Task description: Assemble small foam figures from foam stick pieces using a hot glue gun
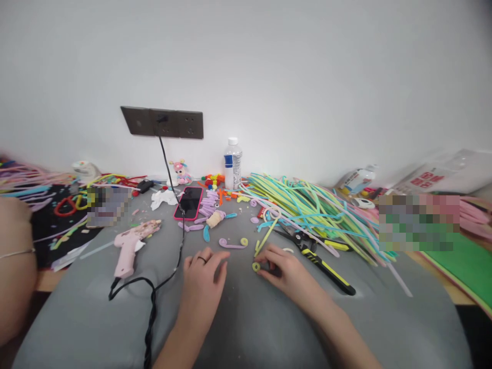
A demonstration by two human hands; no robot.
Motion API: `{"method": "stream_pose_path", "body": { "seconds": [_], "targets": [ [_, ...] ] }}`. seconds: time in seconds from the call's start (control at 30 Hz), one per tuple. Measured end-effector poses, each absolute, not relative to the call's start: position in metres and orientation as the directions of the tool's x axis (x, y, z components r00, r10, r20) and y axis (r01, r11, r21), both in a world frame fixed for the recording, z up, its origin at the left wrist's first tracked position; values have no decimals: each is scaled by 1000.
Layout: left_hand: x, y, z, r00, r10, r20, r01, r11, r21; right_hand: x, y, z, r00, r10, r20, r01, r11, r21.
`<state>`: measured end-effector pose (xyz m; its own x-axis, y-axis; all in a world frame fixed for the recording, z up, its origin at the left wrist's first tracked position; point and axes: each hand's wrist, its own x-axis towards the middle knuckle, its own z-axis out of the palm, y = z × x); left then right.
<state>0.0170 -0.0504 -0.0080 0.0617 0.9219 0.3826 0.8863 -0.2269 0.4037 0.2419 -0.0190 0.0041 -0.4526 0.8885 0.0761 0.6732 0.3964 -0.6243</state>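
A yellow-green coil point(256, 266) is pinched by the fingers of the right hand point(286, 265) at the grey tabletop point(238, 328); those of the left hand point(202, 279) are parted. A white-capped bottle point(232, 166), contents unclear, is placed near the pale wall point(292, 77).

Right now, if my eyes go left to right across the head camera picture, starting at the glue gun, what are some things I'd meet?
Glue gun → phone → upright bottle → right hand with a yellow curl at its fingertips → tilted bottle → green sheet.
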Motion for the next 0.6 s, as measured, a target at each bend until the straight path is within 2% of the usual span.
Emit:
{"method": "stream_pose_path", "body": {
  "seconds": [0.2, 0.4, 0.47, 0.6],
  "targets": [
    [4, -61, -18, 66, 938, 340, 860, -226, 457, 239, -20, 2, -488, 868, 90, 751, 471, -462],
    [5, -59, -22, 73, 949, 307, 826, -230, 515, 226, -21, 14, -553, 827, 104, 800, 562, -211],
    [6, -58, -23, 79, 955, 286, 813, -228, 536, 223, -20, 18, -558, 825, 96, 800, 565, -202],
    [5, -57, -27, 74, 959, 275, 807, -219, 548, 220, -10, 25, -546, 830, 114, 777, 553, -301]
  ]
}}
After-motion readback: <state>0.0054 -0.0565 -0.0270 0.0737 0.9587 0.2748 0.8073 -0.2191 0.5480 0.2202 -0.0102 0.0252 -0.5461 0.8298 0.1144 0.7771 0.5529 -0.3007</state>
